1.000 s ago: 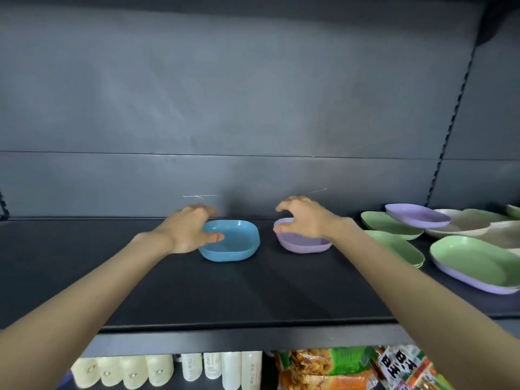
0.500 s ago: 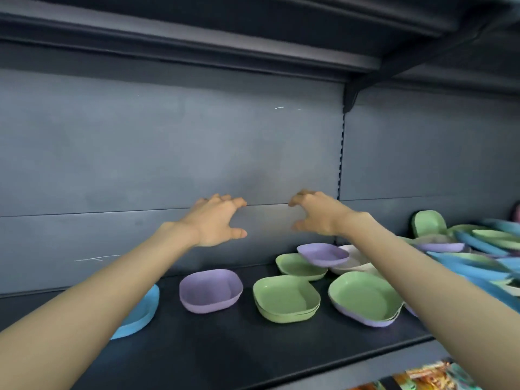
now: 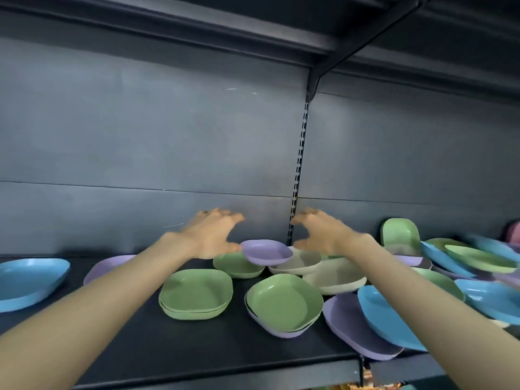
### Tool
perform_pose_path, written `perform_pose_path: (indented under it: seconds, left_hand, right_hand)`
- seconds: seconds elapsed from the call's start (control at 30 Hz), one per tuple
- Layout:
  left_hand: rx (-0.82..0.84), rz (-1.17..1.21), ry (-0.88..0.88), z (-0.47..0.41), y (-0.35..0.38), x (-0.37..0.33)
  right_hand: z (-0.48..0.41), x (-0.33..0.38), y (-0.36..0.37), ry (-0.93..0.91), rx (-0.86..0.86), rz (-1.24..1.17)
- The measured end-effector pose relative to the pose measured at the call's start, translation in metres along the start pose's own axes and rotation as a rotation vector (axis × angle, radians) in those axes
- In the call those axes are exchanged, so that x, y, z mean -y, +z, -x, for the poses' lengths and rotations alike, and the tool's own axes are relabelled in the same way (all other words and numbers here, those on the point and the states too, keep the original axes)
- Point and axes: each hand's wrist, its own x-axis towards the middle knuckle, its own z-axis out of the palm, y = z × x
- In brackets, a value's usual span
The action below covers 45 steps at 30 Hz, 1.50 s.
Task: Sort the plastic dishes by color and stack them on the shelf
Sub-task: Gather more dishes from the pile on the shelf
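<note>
i see my left hand (image 3: 209,235) and right hand (image 3: 320,232) spread, each grip released (nothing held), flanking the top purple dish (image 3: 266,251) on the shelf (image 3: 197,344).

A shop is indicated. A dark metal retail shelf (image 3: 197,347) is seen, backed by grey panels and a slotted upright (image 3: 298,175) with a bracket under the shelf above. Many plastic dishes (image 3: 197,294) of few colours are laid out like stock, and packaged goods (image 3: 365,385) are glimpsed below.
</note>
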Motion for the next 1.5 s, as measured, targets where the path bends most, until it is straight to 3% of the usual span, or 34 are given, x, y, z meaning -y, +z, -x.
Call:
perform_pose_path:
  seconds: [0.23, 0.6, 0.83, 1.13, 1.3, 1.5]
  left_hand:
    - [0.066, 0.009, -0.033, -0.037, 0.026, 0.002]
    - [0.212, 0.284, -0.05, -0.085, 0.084, 0.025]
    - [0.244, 0.322, -0.074, -0.098, 0.109, 0.029]
    - [0.122, 0.418, -0.124, -0.095, 0.115, 0.024]
    - [-0.004, 0.627, -0.229, -0.076, 0.09, 0.027]
    - [-0.174, 0.635, -0.338, -0.034, 0.055, 0.042]
  right_hand:
    - [-0.034, -0.025, 0.03, -0.061, 0.043, -0.035]
    - [-0.084, -0.056, 0.068, -0.014, 0.21, -0.155]
    - [-0.093, -0.059, 0.079, -0.029, 0.303, -0.201]
    - [-0.098, -0.062, 0.087, -0.065, 0.281, -0.312]
    - [-0.094, -0.054, 0.076, -0.084, 0.098, -0.524]
    - [-0.091, -0.012, 0.07, -0.204, -0.05, -0.689]
